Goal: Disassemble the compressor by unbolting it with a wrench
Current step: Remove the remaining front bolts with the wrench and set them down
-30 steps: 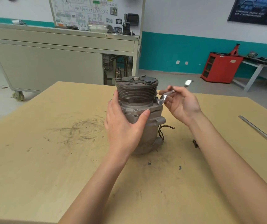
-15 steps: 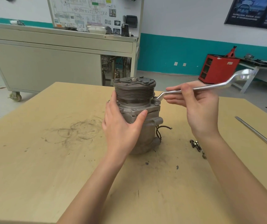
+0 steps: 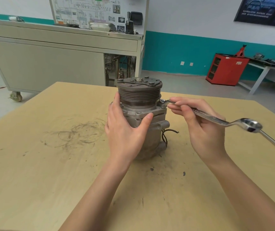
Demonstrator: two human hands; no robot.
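A grey metal compressor (image 3: pixel 140 97) with a grooved pulley on top stands upright in the middle of the wooden table (image 3: pixel 33 164). My left hand (image 3: pixel 125 130) wraps around its body from the left, thumb on the front flange. My right hand (image 3: pixel 200 127) grips the shaft of a silver ring wrench (image 3: pixel 216 120). The wrench's near ring end sits on a bolt (image 3: pixel 162 104) at the compressor's right flange corner; its free end points right, toward me.
A screwdriver (image 3: pixel 273 144) with a red handle lies at the table's right edge. Black wires (image 3: pixel 168 132) stick out of the compressor's right side. Behind the table stand a beige wheeled cabinet (image 3: pixel 50 60) and a red cabinet (image 3: pixel 226 69).
The wrench handle has swung clockwise, from pointing away to the far right to pointing right and toward me, with my right hand following. My left hand stays on the compressor.
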